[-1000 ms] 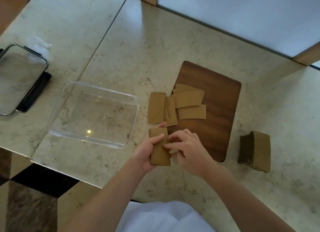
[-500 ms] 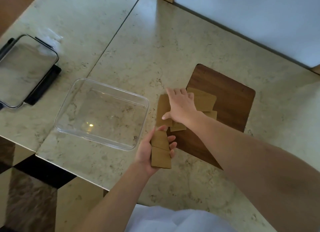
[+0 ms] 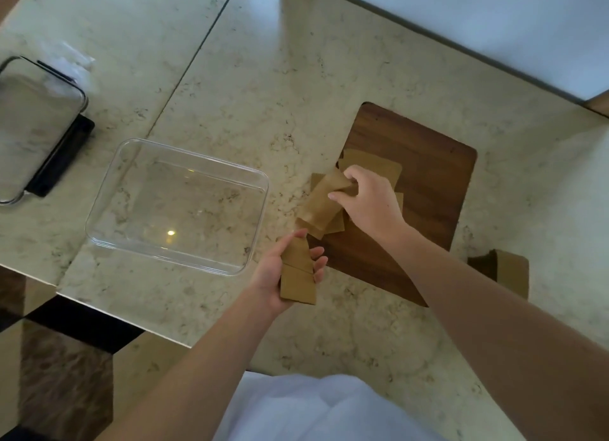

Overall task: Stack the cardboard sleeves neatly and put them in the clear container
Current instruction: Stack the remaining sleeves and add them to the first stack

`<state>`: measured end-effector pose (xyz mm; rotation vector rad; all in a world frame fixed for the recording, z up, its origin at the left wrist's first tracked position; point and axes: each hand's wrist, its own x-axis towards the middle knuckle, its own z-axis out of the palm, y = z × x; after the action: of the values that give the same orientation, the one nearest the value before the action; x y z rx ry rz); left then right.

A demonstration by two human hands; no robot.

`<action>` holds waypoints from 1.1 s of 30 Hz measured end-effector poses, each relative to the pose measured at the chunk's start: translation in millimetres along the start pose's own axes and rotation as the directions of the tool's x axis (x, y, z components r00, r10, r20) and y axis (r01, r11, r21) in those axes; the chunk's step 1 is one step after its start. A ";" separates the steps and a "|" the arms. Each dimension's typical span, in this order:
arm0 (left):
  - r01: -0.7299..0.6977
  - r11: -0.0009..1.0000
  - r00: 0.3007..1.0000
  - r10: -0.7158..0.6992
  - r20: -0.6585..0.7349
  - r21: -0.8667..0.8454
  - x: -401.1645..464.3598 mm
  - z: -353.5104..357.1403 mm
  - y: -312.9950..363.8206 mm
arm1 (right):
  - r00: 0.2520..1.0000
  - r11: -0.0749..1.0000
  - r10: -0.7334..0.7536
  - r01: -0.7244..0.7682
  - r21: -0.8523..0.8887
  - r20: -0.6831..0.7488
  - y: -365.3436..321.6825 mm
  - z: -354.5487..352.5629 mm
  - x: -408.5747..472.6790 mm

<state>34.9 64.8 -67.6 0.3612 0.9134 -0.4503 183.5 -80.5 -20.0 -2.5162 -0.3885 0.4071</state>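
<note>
While the left hand (image 3: 280, 269) grips a small stack of flat cardboard sleeves (image 3: 298, 277) just below the centre of the frame, thumb along its left edge and fingers curled round its right edge, the right hand (image 3: 369, 203) is closed on a single sleeve (image 3: 321, 203) a little above it, pinching the upper end between thumb and fingers so that the piece hangs tilted down toward the lower left. Under and beside that lifted sleeve lie the loose sleeves (image 3: 372, 168), overlapping one another at the left edge of a dark wooden board (image 3: 428, 190) right of centre, with some of them reaching past the board onto the pale, marbled desk (image 3: 263, 78). The clear container (image 3: 178, 206) stands on the desk left of centre, near the held stack but apart from it, and nothing lies inside it. At the right edge of the frame, beside the lower corner of the board, a separate bundle of sleeves (image 3: 510, 272) stands on the desk, partly hidden by the right forearm. At the far left lies a clear lid (image 3: 36, 124) with a dark rim on a black piece.
</note>
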 end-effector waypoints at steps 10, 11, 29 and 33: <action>-0.002 1.000 0.996 0.003 0.090 -0.005 -0.2 18.1 -15.3 | 0.962 0.964 -0.255 0.261 -0.057 0.093 -17.5 8.5 -112.7; -0.002 1.000 0.995 0.002 0.103 -0.002 -0.8 20.5 -15.6 | 0.948 0.943 -0.316 0.319 -0.096 0.043 -16.1 11.6 -118.7; -0.302 0.777 0.953 0.254 0.163 0.552 -6.6 45.0 -24.1 | 0.789 0.803 0.450 -0.562 0.196 0.420 -54.0 0.2 -68.5; -0.260 0.893 0.965 0.224 0.139 0.366 -4.5 30.6 -11.8 | 0.770 0.739 0.343 -0.575 0.352 0.537 -40.3 0.1 -43.0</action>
<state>47.0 41.1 -47.9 0.7973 0.6742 -0.4090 136.7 -63.4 11.5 -1.9514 0.2088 1.1411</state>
